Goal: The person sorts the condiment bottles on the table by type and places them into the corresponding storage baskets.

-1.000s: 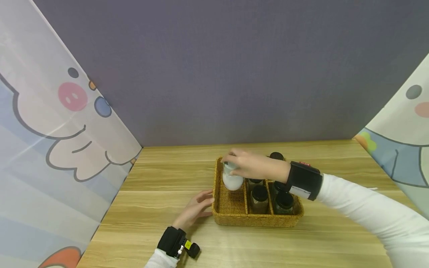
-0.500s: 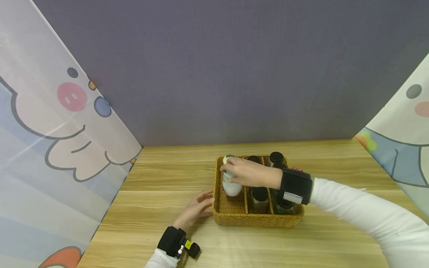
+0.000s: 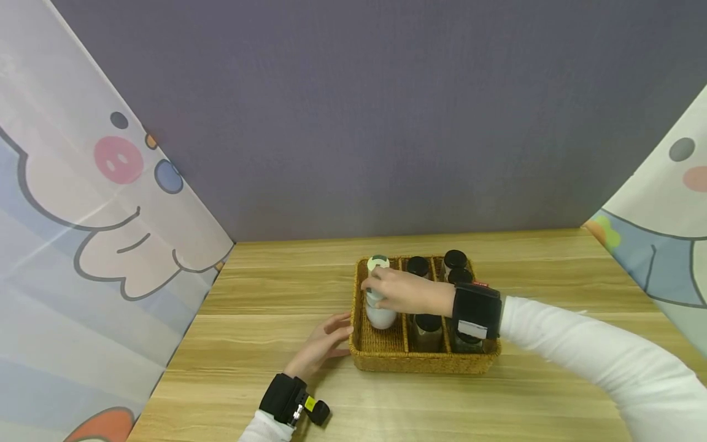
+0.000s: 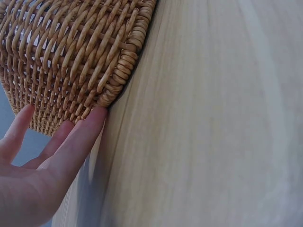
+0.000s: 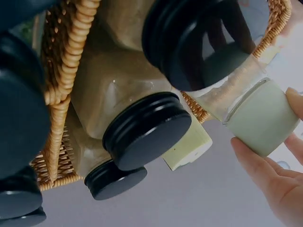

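Observation:
A wicker basket (image 3: 425,364) with three compartments stands on the wooden table. My right hand (image 3: 405,290) pinches a clear jar of white contents (image 3: 381,318) by its pale green lid (image 5: 262,118). This jar is upright inside the basket's left compartment; whether it touches the bottom I cannot tell. Just behind it in that compartment is a container with a pale green top (image 3: 378,263). My left hand (image 3: 317,347) rests its extended fingertips against the basket's left side. In the left wrist view, those fingers (image 4: 75,146) touch the lower edge of the weave.
Several black-lidded jars (image 3: 428,334) fill the middle and right compartments, partly hidden by my right forearm. A grey panel (image 3: 386,123) rises behind the table (image 3: 276,288). Printed cartoon sheets (image 3: 99,202) stand at both sides.
My right hand has brought the jar lower and toward the front of the left compartment. The pale green top behind it has come into view. My left hand has stayed put.

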`<state>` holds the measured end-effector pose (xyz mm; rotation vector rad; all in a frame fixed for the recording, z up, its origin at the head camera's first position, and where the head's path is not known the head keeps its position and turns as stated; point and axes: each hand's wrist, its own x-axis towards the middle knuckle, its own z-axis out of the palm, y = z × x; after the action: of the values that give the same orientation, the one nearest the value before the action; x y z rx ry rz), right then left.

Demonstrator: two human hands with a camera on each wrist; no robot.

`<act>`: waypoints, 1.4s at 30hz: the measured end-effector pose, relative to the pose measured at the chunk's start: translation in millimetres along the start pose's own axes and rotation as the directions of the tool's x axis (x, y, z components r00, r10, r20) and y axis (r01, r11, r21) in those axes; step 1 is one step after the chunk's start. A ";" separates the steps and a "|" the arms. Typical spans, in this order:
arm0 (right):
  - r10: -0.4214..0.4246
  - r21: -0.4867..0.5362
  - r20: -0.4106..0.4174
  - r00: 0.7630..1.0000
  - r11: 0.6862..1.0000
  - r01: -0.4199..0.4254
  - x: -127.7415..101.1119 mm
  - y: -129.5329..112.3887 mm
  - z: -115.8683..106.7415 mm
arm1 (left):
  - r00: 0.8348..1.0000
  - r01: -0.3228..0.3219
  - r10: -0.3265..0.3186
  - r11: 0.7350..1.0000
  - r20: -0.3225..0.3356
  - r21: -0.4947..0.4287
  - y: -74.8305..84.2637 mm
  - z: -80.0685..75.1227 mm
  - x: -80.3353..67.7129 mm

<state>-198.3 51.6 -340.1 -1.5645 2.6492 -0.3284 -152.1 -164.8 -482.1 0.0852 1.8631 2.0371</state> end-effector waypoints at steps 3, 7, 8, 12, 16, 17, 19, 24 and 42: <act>-0.010 0.004 -0.007 1.000 1.000 0.010 1.1 -0.3 3.1 | 1.000 0.001 -0.001 1.000 0.000 0.004 0.1 0.0 0.0; -0.009 0.020 0.003 1.000 1.000 0.009 2.4 0.0 8.0 | 1.000 0.001 -0.001 1.000 -0.001 0.009 0.3 0.3 0.0; -0.012 0.018 0.004 1.000 1.000 0.012 2.7 0.1 9.3 | 1.000 0.000 0.000 1.000 0.001 0.009 0.2 0.3 0.1; -0.031 -0.002 0.002 1.000 1.000 0.031 4.3 0.1 13.2 | 1.000 -0.003 0.003 1.000 0.011 0.005 -0.8 0.0 0.3; -0.042 -0.044 0.003 0.999 0.998 0.042 6.6 -0.7 14.9 | 1.000 -0.007 0.007 1.000 0.017 -0.001 -1.5 -0.1 0.3; -0.042 -0.051 0.005 0.999 0.998 0.042 7.2 -0.9 15.2 | 1.000 -0.008 0.008 1.000 0.017 -0.003 -1.6 -0.1 0.4; -0.037 -0.066 0.015 0.999 0.997 0.038 8.5 -1.1 15.5 | 1.000 -0.010 0.010 1.000 0.017 -0.005 -1.6 -0.1 0.4; -0.028 -0.084 0.042 0.999 0.996 0.032 11.4 -1.0 16.4 | 1.000 -0.011 0.011 1.000 0.014 -0.007 -1.5 -0.1 0.5; 0.051 -0.060 0.124 0.991 0.997 -0.044 24.1 4.6 15.4 | 1.000 -0.011 0.011 1.000 0.019 -0.008 -1.3 -0.6 0.4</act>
<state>-211.8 30.3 -354.5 -1.4817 2.6163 -0.1486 -152.3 -165.2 -483.5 0.1126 1.8471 2.0441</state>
